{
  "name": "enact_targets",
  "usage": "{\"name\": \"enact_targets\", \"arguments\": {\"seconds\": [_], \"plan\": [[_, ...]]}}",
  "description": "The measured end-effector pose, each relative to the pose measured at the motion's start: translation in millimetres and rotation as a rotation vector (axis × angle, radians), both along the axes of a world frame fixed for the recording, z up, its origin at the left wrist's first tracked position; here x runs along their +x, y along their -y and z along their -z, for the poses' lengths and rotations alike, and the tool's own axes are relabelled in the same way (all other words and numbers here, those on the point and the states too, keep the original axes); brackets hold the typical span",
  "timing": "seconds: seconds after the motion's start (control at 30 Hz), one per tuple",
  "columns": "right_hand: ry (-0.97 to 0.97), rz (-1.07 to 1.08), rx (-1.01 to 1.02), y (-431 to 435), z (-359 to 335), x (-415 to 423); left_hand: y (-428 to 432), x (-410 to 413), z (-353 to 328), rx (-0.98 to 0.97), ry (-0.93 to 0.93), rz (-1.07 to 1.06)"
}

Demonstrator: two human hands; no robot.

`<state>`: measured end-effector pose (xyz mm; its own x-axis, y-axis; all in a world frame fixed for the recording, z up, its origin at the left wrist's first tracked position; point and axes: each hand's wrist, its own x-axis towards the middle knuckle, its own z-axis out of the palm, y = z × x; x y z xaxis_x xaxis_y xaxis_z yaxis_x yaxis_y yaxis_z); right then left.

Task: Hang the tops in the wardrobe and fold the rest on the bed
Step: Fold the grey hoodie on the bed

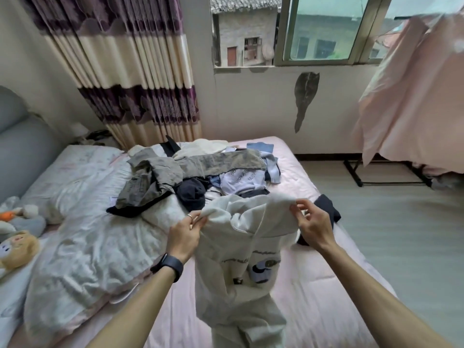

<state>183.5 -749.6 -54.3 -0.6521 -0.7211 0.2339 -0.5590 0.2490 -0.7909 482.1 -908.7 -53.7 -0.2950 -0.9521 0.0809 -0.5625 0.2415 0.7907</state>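
Ahead, clothes pile (195,167) behind white top (238,237).

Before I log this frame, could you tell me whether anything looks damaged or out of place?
Yes: a dark leaf-shaped patch mars the white wall under the window, perhaps a stain or peeled paint. A black garment droops over the pink bed's right edge.

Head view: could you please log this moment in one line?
left hand: pinches sweatshirt | right hand: pinches sweatshirt | sweatshirt: hangs above bed | clothes pile: on bed
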Motion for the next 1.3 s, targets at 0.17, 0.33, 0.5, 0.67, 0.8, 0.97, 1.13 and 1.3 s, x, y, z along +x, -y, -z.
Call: {"name": "enact_targets", "arguments": {"seconds": [0.17,0.33,0.5,0.67,0.8,0.97,1.13,1.3], "plan": [[-0.197,-0.068,-0.202,-18,-81,0,-29,-13,-78,-0.257,-0.087,-0.077],[-0.180,-0.061,-0.337,-49,-154,-3,-53,-8,-157,-0.335,-0.174,-0.094],[-0.355,-0.097,-0.484,-88,-219,12,-88,16,-214,-0.422,-0.287,-0.106],[-0.452,-0.033,-0.516,-104,-254,27,-116,38,-246,-0.468,-0.355,-0.102],[-0.425,-0.009,-0.488,-109,-261,24,-122,48,-256,-0.504,-0.379,-0.101],[-0.403,-0.048,-0.473,-108,-254,21,-111,50,-252,-0.448,-0.403,-0.071],[-0.348,-0.075,-0.383,-76,-226,12,-83,30,-226,-0.373,-0.370,-0.091],[-0.271,-0.078,-0.189,-26,-185,-5,-29,6,-186,-0.285,-0.240,-0.100]]}}
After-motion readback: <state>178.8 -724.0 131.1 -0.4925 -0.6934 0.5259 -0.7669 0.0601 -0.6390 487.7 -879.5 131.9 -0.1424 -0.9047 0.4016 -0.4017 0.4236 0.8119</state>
